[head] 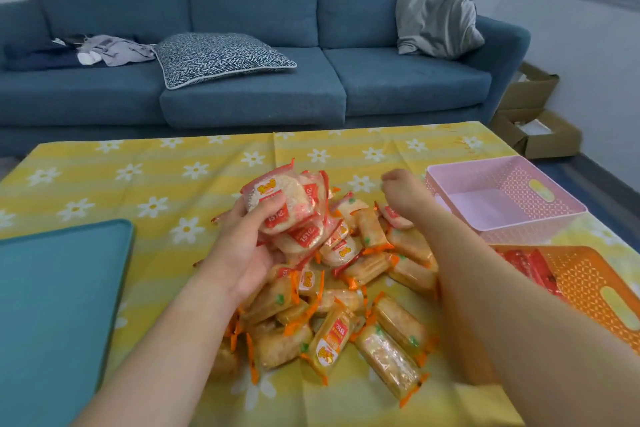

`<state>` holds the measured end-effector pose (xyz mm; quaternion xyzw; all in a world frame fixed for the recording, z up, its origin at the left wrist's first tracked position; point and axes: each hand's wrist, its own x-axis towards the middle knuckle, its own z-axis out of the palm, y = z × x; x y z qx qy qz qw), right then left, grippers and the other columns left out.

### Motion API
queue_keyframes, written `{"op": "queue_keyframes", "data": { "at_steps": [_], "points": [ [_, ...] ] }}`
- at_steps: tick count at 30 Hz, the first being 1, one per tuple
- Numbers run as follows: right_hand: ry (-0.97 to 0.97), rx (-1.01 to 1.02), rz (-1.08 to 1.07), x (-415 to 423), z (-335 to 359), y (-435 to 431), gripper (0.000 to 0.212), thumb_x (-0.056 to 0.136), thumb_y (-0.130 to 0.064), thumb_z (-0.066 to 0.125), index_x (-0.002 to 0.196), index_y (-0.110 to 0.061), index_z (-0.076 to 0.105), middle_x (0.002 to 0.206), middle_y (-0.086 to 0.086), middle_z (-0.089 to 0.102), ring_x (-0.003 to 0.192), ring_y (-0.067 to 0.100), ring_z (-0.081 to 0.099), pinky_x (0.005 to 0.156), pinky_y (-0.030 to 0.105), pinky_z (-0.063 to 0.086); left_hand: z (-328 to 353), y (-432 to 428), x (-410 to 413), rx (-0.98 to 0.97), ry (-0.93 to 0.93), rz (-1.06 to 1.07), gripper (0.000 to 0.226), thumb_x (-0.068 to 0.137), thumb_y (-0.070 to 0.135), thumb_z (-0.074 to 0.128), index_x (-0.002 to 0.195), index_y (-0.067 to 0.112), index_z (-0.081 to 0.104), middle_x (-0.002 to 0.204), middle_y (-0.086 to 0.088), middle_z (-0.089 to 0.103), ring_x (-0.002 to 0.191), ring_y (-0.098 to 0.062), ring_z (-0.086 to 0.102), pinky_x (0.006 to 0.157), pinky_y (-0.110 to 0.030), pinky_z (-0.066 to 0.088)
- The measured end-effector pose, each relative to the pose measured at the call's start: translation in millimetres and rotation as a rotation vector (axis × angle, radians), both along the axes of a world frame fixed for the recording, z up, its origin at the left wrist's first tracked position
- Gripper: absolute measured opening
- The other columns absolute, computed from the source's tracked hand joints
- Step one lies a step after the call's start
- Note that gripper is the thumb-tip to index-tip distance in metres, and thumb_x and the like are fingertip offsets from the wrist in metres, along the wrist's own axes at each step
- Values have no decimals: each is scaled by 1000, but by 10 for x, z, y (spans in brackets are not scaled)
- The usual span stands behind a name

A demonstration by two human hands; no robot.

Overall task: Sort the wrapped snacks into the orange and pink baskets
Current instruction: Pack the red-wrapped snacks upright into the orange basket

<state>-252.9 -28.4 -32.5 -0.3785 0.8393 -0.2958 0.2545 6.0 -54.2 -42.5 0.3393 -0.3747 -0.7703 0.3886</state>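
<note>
I log left hand [247,250] clutching stacked round red packs [277,196] over the central pile [367,270], seemingly batching one kind; right hand [401,192] curled at 1 o'clock, grip unclear; pink basket [519,180] at 2, orange basket [588,282] at 4.

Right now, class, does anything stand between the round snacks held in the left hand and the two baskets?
Yes. The right hand and its forearm lie between the round snacks gripped by the left hand and both the pink basket and the orange basket. Otherwise nothing visible blocks the way.
</note>
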Motion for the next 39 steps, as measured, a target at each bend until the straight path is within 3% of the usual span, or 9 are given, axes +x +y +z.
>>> {"op": "queue_keyframes", "data": {
  "at_steps": [4, 6, 13, 15, 17, 21, 25, 33, 39],
  "points": [
    [582, 531, 358, -323, -384, -89, 60, 105, -20, 39, 160, -15, 19, 166, 12, 15, 150, 42, 18, 117, 52, 31, -3, -159, 100, 36, 18, 92, 60, 76, 31, 74, 134, 24, 61, 125, -15, 69, 110, -34, 69, 73, -46, 58],
    [653, 609, 435, -414, -473, -126, 66, 102, -15, 41, 161, -19, 12, 165, 10, 19, 152, 42, 8, 115, 58, 32, -11, -219, 148, 82, 44, 131, 61, 76, 30, 75, 135, 21, 60, 123, -15, 70, 108, -33, 71, 74, -46, 59],
    [1104, 701, 387, -246, -65, -258, 34, 92, -29, 60, 125, -21, 62, 142, 11, 41, 130, 31, 38, 93, 36, 42, -64, -273, 178, 131, 35, 132, 61, 78, 29, 76, 136, 18, 57, 123, -15, 70, 107, -35, 71, 80, -50, 60],
    [974, 464, 363, -170, 77, -221, 17, 91, -31, 60, 99, -16, 62, 128, 10, 53, 111, 28, 51, 81, 36, 46, -58, -268, 167, 127, 29, 130, 61, 77, 29, 77, 134, 19, 58, 122, -15, 71, 106, -35, 71, 77, -48, 60],
    [609, 343, 397, -49, 118, -170, 29, 86, -39, 68, 80, -16, 52, 106, 9, 63, 85, 24, 57, 66, 32, 45, -57, -256, 155, 113, 12, 129, 60, 77, 29, 77, 133, 21, 58, 122, -14, 71, 106, -35, 71, 78, -48, 60],
    [32, 402, 447, 311, -157, -13, 47, 79, -42, 79, 113, -11, 64, 106, 5, 68, 91, 20, 65, 76, 31, 53, -51, -208, 126, 89, -11, 115, 58, 78, 31, 76, 133, 22, 59, 121, -13, 71, 107, -34, 71, 78, -47, 60],
    [226, 393, 472, 582, -341, 7, 56, 86, -49, 71, 122, -8, 59, 117, 8, 63, 109, 27, 58, 85, 33, 45, -21, -167, 134, 40, -22, 81, 51, 84, 30, 72, 134, 23, 60, 123, -14, 71, 111, -35, 69, 79, -47, 59],
    [165, 178, 348, 749, -289, 226, 66, 80, -40, 82, 133, -14, 53, 128, 12, 59, 121, 26, 52, 87, 30, 43, 93, 43, 237, 2, -57, 91, 44, 88, 26, 71, 131, 24, 61, 120, -14, 72, 108, -36, 69, 88, -56, 55],
    [152, 34, 237, 707, -37, 610, 58, 81, -30, 80, 132, -14, 57, 121, 10, 65, 108, 26, 62, 74, 28, 42, 101, 281, 224, -1, -127, 129, 42, 89, 24, 71, 128, 26, 57, 118, -12, 73, 102, -36, 71, 64, -42, 59]
  ]
}}
